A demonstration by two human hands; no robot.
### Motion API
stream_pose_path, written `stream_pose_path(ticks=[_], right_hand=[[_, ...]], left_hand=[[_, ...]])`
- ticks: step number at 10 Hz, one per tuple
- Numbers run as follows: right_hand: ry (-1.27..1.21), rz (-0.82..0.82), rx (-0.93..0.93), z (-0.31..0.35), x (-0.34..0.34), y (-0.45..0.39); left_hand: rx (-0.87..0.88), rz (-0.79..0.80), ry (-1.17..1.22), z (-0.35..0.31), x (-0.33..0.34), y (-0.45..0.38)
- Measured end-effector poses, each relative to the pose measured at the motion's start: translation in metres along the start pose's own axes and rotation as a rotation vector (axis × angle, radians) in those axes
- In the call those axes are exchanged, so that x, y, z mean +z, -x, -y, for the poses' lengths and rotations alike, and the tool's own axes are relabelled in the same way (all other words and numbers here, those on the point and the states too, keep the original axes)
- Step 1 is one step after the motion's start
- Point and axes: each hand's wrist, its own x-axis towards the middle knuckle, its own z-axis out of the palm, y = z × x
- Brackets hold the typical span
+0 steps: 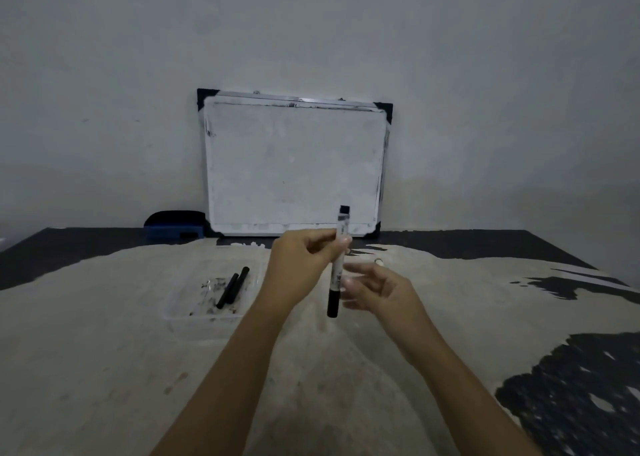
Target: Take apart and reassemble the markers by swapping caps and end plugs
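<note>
A white-barrelled marker (pixel 337 265) is held nearly upright above the middle of the table (pixel 104 351), its black cap pointing down and a small black end plug at the top. The left hand (pixel 301 265) pinches the upper part of the barrel between thumb and fingertips (pixel 344 240), so that the plug end stands above the fingers and the capped end hangs below them. The right hand (pixel 381 287) is just beside the lower barrel, its fingers spread and loose, gripping nothing; whether a fingertip touches the barrel cannot be told. Left of the hands a clear plastic tray (pixel 180 312) sits on the table with two black markers (pixel 232 287) lying side by side in it. At the table's far edge a whiteboard (pixel 294 165) leans against the wall, with a blue eraser (pixel 175 225) beside its lower left corner.
</note>
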Motion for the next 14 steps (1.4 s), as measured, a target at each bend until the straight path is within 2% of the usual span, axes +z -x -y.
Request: stream_pose_path(ticks=[1, 2, 3, 4, 5, 6, 8, 9, 10, 12, 13, 14], right_hand=[[0.078, 0.016, 0.018, -0.006, 0.005, 0.001], [0.160, -0.015, 0.024, -0.011, 0.004, -0.002], [0.362, -0.259, -0.006, -0.016, -0.010, -0.007], [0.699, -0.550, -0.020, -0.027, -0.032, -0.011], [0.906, -0.643, 0.039, -0.039, -0.041, -0.017], [1.031, -0.654, 0.088, -0.047, -0.042, -0.025], [0.996, -0.644, 0.069, -0.062, -0.039, -0.029], [1.042, -0.609, 0.075, -0.065, -0.034, -0.027], [1.053, -0.595, 0.091, -0.066, -0.031, -0.027], [1.013, -0.582, 0.117, -0.068, -0.031, -0.028], [1.050, -0.589, 0.093, -0.068, -0.033, -0.027], [1.222, -0.535, 0.110, -0.065, -0.030, -0.024]], left_hand=[[-0.074, -0.032, 0.125, 0.005, 0.001, 0.001], [-0.117, -0.021, 0.092, 0.016, 0.004, 0.002], [-0.162, 0.065, -0.048, 0.027, 0.009, 0.003], [-0.219, 0.131, -0.181, 0.039, 0.013, 0.006], [-0.227, 0.195, -0.291, 0.049, 0.015, 0.011], [-0.225, 0.213, -0.350, 0.057, 0.015, 0.015], [-0.208, 0.119, -0.364, 0.065, 0.019, 0.021], [-0.160, 0.098, -0.505, 0.079, 0.023, 0.024], [-0.154, 0.162, -0.633, 0.087, 0.025, 0.026], [-0.139, 0.198, -0.667, 0.089, 0.025, 0.027], [-0.118, 0.181, -0.651, 0.092, 0.026, 0.027], [-0.117, 0.172, -0.669, 0.094, 0.026, 0.027]])
